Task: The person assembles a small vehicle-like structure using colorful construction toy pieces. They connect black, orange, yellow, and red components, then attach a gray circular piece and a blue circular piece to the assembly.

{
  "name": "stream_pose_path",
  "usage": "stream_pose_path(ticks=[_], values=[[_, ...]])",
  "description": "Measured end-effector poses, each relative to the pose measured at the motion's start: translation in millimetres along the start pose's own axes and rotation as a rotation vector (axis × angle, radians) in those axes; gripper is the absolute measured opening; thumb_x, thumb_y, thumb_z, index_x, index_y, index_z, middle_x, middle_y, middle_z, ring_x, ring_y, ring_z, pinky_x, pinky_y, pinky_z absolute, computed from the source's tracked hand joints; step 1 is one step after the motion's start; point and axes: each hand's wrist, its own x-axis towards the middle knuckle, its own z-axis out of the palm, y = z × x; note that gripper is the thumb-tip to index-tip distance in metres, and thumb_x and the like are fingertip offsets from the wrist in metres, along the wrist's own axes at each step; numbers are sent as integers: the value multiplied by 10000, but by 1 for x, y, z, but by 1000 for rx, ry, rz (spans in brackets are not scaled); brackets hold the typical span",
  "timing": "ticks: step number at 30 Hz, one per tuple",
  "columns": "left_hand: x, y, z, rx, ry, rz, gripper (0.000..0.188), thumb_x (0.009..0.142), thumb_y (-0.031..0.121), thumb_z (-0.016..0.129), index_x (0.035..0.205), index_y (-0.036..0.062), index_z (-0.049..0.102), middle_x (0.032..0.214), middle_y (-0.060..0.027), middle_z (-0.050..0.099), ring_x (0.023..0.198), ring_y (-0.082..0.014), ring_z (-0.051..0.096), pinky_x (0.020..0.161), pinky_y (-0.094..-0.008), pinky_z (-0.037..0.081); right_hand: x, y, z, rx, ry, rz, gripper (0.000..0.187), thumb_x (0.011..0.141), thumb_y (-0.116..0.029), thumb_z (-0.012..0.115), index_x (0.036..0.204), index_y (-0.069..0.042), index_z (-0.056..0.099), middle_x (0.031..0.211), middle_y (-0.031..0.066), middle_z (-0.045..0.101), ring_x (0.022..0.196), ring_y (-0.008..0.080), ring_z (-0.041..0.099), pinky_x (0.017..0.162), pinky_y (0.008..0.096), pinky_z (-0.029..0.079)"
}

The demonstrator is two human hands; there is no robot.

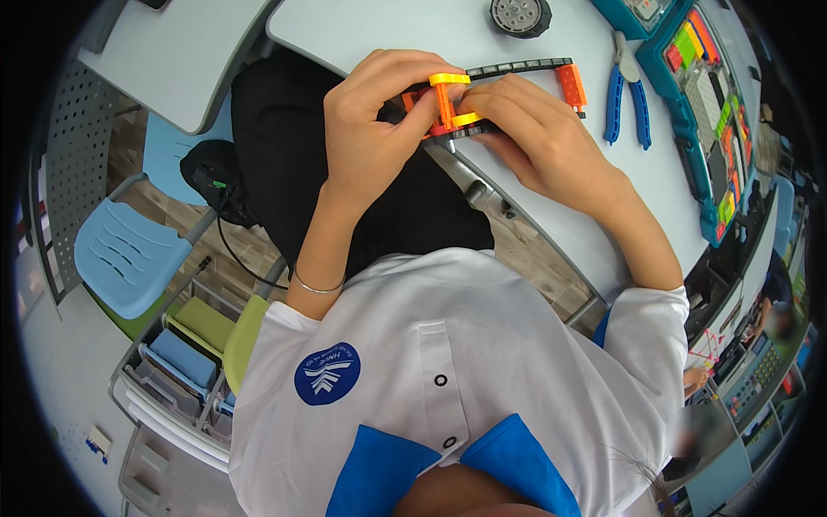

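Both hands are over the near edge of the white table, working on a building-block frame of black beams with orange end pieces (570,88). My left hand (369,129) is closed on the frame's left end, thumb and fingertips pinching around an upright orange part. Two yellow pieces (450,78) sit at that end, one above the other in the picture. From the other side, my right hand (551,142) is closed on the same frame, its fingertips against the lower yellow piece. The fingers hide part of the joint between them.
Pliers with blue handles (613,108) lie right of the frame. A dark round wheel (520,15) sits at the table's far edge. On the right stands a teal case (708,220) of coloured parts. Blue chairs (129,254) are at the left; other people are at far right.
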Motion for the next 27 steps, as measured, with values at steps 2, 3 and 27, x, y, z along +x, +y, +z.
stream_pose_path(ticks=[2, 3, 27], values=[[-1, -1, 0, 4, 6, 9, 190, 821, -16, 752, 1007, 21, 769, 999, -84, 736, 873, -144, 693, 740, -240, 524, 0, 0, 0, 0, -4, 2, 364, 808, -27, 730, 1141, -3, 584, 1073, 131, 622, 986, 324, 599, 848, 421, 500], [-1, -2, 0, 6, 10, 14, 190, 820, -16, 753, 1006, 20, 769, 1000, -84, 736, 875, -146, 694, 744, -241, 526, 1, -1, 0, 1, -6, 7, 370, 806, -26, 731, 1144, -3, 581, 1070, 130, 618, 989, 324, 596, 849, 421, 498], [7, 32, 2, -318, 45, -199, 410, 887, 84, 707, 1290, 51, 639, 1272, -121, 642, 1137, -220, 648, 942, -334, 518, 0, -2, -42, 95, -66, 308, 315, 889, -134, 701, 1155, 9, 611, 1010, 167, 652, 928, 314, 648, 809, 383, 517]])
